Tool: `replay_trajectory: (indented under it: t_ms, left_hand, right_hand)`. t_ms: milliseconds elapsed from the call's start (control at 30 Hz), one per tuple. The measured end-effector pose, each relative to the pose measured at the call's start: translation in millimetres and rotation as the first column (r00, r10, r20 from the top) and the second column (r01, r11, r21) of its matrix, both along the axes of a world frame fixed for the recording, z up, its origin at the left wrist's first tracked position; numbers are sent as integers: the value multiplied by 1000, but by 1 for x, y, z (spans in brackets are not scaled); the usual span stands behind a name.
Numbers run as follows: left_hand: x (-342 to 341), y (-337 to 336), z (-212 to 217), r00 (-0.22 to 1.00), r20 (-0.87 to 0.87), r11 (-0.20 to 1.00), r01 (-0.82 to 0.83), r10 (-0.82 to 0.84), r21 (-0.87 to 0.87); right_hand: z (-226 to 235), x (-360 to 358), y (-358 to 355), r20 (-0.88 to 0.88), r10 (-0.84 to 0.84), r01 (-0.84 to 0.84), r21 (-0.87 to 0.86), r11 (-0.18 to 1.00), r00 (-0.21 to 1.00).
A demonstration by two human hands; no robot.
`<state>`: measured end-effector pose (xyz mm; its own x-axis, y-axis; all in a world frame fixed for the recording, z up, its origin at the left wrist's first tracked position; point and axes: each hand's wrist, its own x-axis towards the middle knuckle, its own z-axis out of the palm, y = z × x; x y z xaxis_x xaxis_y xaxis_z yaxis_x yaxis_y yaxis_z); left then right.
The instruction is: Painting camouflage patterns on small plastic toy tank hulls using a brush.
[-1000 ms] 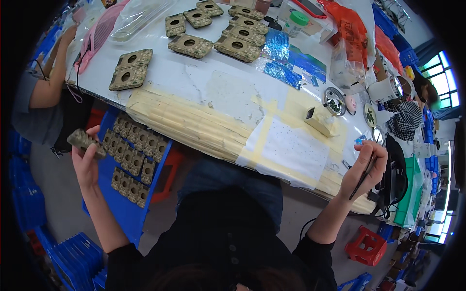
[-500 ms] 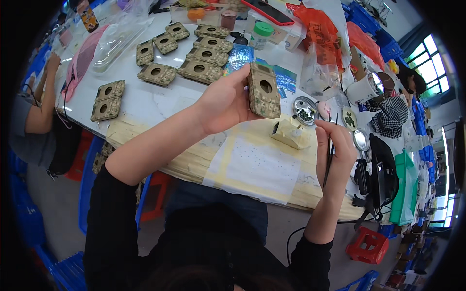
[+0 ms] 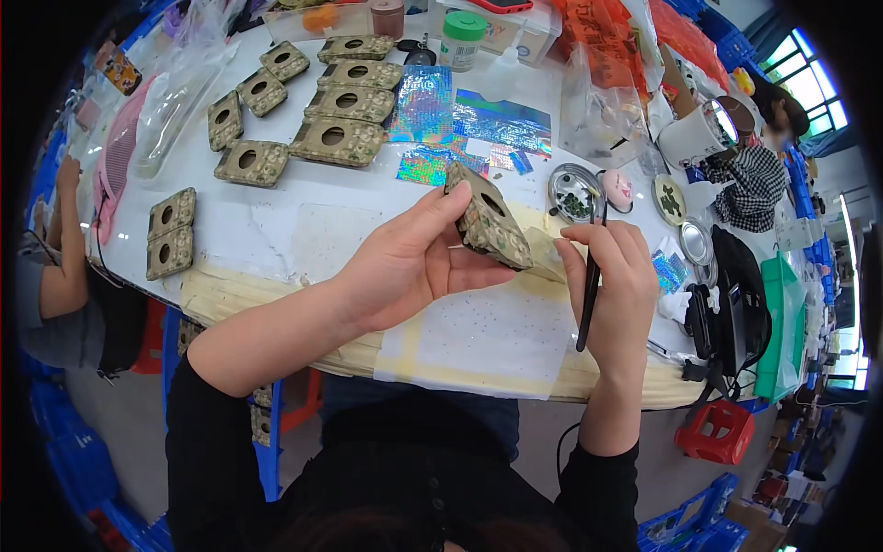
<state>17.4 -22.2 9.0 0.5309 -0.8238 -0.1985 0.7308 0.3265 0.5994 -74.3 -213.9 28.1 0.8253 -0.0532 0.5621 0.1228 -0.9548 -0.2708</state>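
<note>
My left hand (image 3: 395, 267) grips a camouflage-patterned case (image 3: 495, 228) with a round hole, held tilted above the table. In my right hand (image 3: 618, 281) is a pair of black tweezers (image 3: 590, 308), its points upward by the right edge of a round metal dish (image 3: 555, 191). Small dark green pieces (image 3: 577, 204) lie in that dish. Partly hidden behind the case and my fingers is a pale block (image 3: 546, 259). Further off at the left lie several similar camouflage cases (image 3: 337, 141), with a joined-looking pair (image 3: 171, 234) nearer the table's left edge.
Taped white paper (image 3: 474, 336) covers the near table edge. Shiny blue holographic sheets (image 3: 501, 124) lie beyond my hands, near a green-lidded jar (image 3: 462, 41). To the right are an oval dish (image 3: 669, 200), a black bag (image 3: 743, 304) and a green tray (image 3: 780, 322). Another person's arm (image 3: 63, 244) shows at left.
The case has turned and tilted, and my left hand has come lower in view. The tweezers have swung more upright, their points now by the metal dish. The whole view has shifted slightly.
</note>
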Motion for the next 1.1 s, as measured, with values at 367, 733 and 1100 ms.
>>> replay_trajectory:
  t_ms: [367, 733, 1100]
  left_hand:
    - [-3, -1, -4, 999, -17, 999, 37, -37, -26]
    - [9, 14, 4, 999, -8, 984, 42, -44, -175]
    - [-64, 361, -7, 575, 714, 604, -751, 400, 267]
  right_hand:
    - [16, -11, 1, 154, -30, 22, 58, 998, 988]
    - [-2, -2, -4, 56, 42, -46, 76, 996, 998]
    - [-9, -18, -11, -27, -60, 64, 191, 980, 998]
